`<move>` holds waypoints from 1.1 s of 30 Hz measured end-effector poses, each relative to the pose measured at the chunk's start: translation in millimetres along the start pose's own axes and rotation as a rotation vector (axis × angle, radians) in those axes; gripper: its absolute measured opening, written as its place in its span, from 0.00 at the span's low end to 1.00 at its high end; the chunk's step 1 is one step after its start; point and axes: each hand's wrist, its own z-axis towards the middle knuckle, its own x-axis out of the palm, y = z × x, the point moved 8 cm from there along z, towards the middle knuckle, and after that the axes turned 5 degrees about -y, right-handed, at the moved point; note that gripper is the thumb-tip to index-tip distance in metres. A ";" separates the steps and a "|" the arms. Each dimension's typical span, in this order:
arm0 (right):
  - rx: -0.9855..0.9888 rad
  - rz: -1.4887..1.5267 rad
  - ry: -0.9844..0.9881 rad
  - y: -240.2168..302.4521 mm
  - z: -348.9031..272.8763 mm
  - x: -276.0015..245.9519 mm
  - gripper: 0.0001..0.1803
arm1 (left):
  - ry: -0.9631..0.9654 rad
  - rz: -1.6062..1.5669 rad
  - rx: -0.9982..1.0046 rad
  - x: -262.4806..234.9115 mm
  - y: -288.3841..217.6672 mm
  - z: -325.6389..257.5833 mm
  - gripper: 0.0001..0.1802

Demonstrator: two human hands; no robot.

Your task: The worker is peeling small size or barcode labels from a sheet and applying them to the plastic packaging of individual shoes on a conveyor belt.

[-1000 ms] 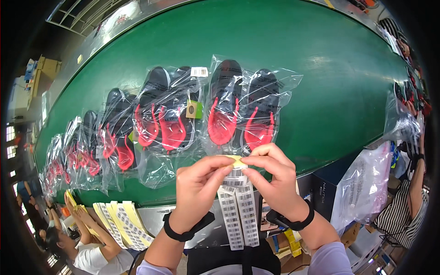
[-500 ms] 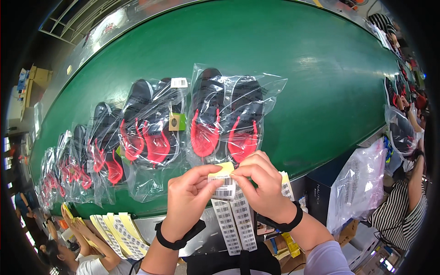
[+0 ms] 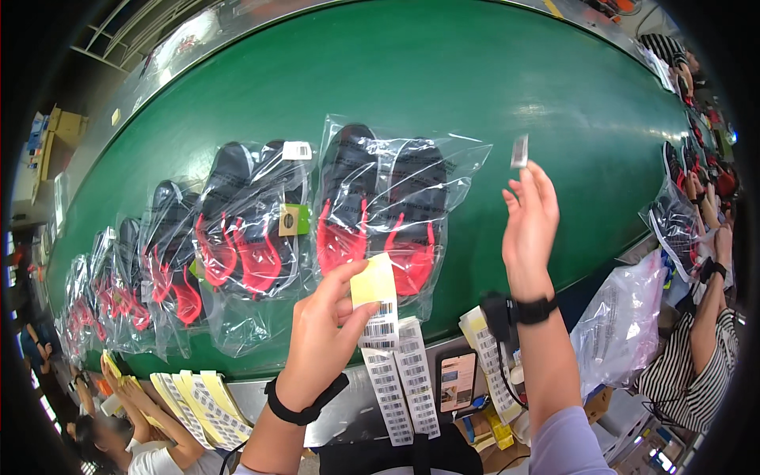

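My left hand (image 3: 326,323) pinches the top of a strip of barcode stickers (image 3: 380,317), whose bare yellow backing shows at the upper end. Raised over the green table to the right, my right hand (image 3: 529,226) holds one small barcode sticker (image 3: 520,150) at its fingertips. Between and beyond my hands lies a pair of black and red shoes (image 3: 342,245) in a clear printed plastic bag. The left fingers overlap the bag's near edge in view; I cannot tell whether they touch it. To the left, another bagged pair (image 3: 257,257) carries a white label (image 3: 297,150) and a green-and-brown tag (image 3: 294,220).
More bagged shoes (image 3: 170,261) line the green table (image 3: 491,47) leftward. Sticker strips (image 3: 400,388) hang over the near metal edge, beside a phone (image 3: 457,382). Plastic bags (image 3: 621,317) are heaped at right. Co-workers sit at the lower left and along the right.
My right hand has moved away from the strip, up and to the right, with a single sticker. My left hand keeps the strip. The bagged shoes have shifted slightly left in view.
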 end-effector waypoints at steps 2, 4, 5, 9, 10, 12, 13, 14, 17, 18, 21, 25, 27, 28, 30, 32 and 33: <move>0.044 -0.128 -0.036 -24.4 29.0 -1.5 0.30 | 0.027 -0.001 0.006 10.1 -5.7 -0.7 0.26; 0.099 -0.285 0.044 -41.2 36.2 12.2 0.39 | 0.041 -0.009 0.000 17.9 -5.9 -1.0 0.26; 0.127 -0.358 0.098 -51.9 36.3 17.5 0.42 | 0.041 -0.008 -0.014 19.2 -3.2 -3.4 0.26; 0.122 -0.411 0.150 -64.0 30.7 -0.5 0.42 | 0.047 -0.033 0.015 21.3 0.4 -2.2 0.26; 0.151 -0.454 0.136 -63.9 24.1 -7.3 0.41 | 0.043 -0.019 0.014 19.8 1.1 -1.7 0.26; 0.113 -0.368 0.112 -55.8 29.3 -18.8 0.38 | 0.039 -0.004 0.021 20.0 1.2 -1.5 0.26; 0.093 -0.325 0.100 -52.1 34.6 -25.1 0.37 | 0.039 -0.010 0.023 20.0 1.4 -0.7 0.26; 0.007 -0.307 0.083 -40.5 42.9 -24.9 0.28 | 0.041 -0.016 0.025 20.5 1.9 -0.2 0.26; -0.019 -0.242 0.123 -18.4 65.0 -19.3 0.09 | -0.010 -0.036 0.061 22.7 4.3 1.3 0.26; 0.026 -0.272 0.185 -19.4 68.9 -12.6 0.07 | -0.034 -0.042 0.078 22.8 4.5 1.3 0.27; 0.158 -0.334 0.338 -32.0 73.5 3.2 0.02 | -0.002 0.037 0.077 27.5 5.3 -0.1 0.27; 0.203 -0.444 0.366 -65.2 76.8 4.4 0.01 | 0.126 -0.103 -0.071 50.7 0.6 -1.7 0.26; 0.116 -0.675 0.316 -69.6 78.0 4.4 0.02 | 0.172 -0.163 -0.101 69.3 2.8 -0.5 0.26; 0.040 -0.708 0.291 -68.0 78.7 4.4 0.03 | 0.209 -0.153 -0.112 82.5 4.0 2.0 0.26; -0.079 -0.774 0.262 -66.9 81.0 8.2 0.07 | 0.290 -0.078 -0.027 115.6 4.4 14.7 0.26; -0.083 -0.757 0.260 -69.7 82.0 16.8 0.14 | 0.296 0.089 0.106 145.1 -3.3 39.9 0.25; -0.071 -0.748 0.263 -67.1 83.8 19.5 0.17 | 0.282 0.091 0.083 154.5 -4.2 55.5 0.25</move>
